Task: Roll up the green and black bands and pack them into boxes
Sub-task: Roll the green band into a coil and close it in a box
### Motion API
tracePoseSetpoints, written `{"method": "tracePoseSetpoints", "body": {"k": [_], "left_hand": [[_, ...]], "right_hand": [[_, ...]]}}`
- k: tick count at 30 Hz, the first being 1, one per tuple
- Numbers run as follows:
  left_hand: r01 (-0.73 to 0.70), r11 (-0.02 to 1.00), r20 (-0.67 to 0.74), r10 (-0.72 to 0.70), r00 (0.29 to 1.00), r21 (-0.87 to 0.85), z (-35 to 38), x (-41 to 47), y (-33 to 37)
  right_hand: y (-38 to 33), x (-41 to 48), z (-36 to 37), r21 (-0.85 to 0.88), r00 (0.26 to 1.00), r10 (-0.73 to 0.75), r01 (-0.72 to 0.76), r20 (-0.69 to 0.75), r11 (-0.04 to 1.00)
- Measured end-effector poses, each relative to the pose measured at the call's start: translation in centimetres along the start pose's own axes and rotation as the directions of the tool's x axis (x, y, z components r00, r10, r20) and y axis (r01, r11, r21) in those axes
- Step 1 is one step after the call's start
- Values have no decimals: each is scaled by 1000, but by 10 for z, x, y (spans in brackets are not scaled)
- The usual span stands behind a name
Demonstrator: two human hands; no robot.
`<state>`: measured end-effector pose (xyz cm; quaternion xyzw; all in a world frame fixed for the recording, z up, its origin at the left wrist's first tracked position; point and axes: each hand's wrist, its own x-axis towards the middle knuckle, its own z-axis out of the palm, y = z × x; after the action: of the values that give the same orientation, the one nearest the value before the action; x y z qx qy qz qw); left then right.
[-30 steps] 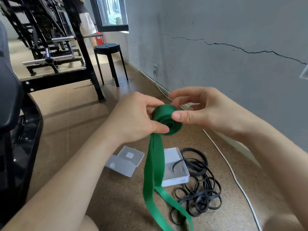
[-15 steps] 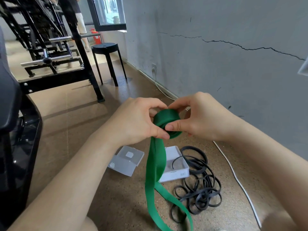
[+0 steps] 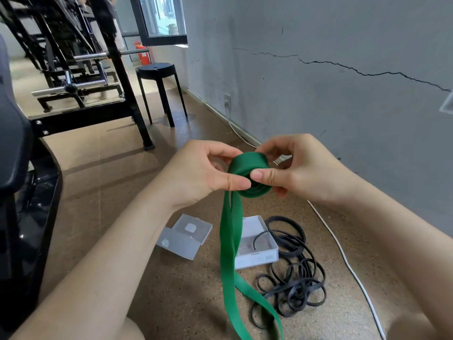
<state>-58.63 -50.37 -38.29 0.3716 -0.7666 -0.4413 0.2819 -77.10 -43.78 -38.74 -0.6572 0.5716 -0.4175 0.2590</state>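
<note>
Green band (image 3: pixel 245 163): partly wound into a tight roll, held in the air above the floor (image 3: pixel 98 192), in front of the body. Loose length (image 3: pixel 229 241) hanging straight down from the roll, doubled, lower end curving along the floor toward the camera

Left hand (image 3: pixel 203 175): clamped on the roll, thumb pressed on the near face, fingers curled over the top edge. Right hand (image 3: pixel 301 173): clamped on the same roll from the other side, thumb on the near face, fingers wrapped round the far rim. Thumb tips close together at the roll's centre

Directly below, on the floor: clear box (image 3: pixel 183 236), open, lid laid flat, left of the hanging length. White box (image 3: pixel 257 244) just right of it, partly hidden behind the band; lid state not discernible. Black bands (image 3: pixel 294 285) in a loose tangle beside the white box, one strand lying across its top

Floor: brown, speckled. White cable (image 3: pixel 343 256) along the foot of the wall (image 3: pixel 318 106). Wall grey, with a long dark crack (image 3: pixel 355 71) and a socket (image 3: pixel 227 100) low down. Farther back: black stool (image 3: pixel 157 69), black metal rack (image 3: pixel 117 69), red extinguisher (image 3: pixel 143 55), window (image 3: pixel 161 18). Black padded equipment (image 3: pixel 14 143) at the left edge
</note>
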Motion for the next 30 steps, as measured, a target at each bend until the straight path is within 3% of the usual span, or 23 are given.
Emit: {"method": "tracePoseSetpoints", "body": {"k": [8,14,25,30], "left_hand": [[-21,979,-40,30,999,200,-3,-4,5],[-29,998,6,28,1000,63,-4,-5,3],[-101,966,-86,124,989,238,7,-4,3],[-88,992,-22,90,996,90,5,-4,5]], "right_hand": [[-3,1,2,25,997,-4,2,82,1000],[1,-2,3,118,996,53,-61,66,991],[0,0,1,247,996,77,-87,49,965],[4,2,-1,357,994,94,-106,50,928]]}}
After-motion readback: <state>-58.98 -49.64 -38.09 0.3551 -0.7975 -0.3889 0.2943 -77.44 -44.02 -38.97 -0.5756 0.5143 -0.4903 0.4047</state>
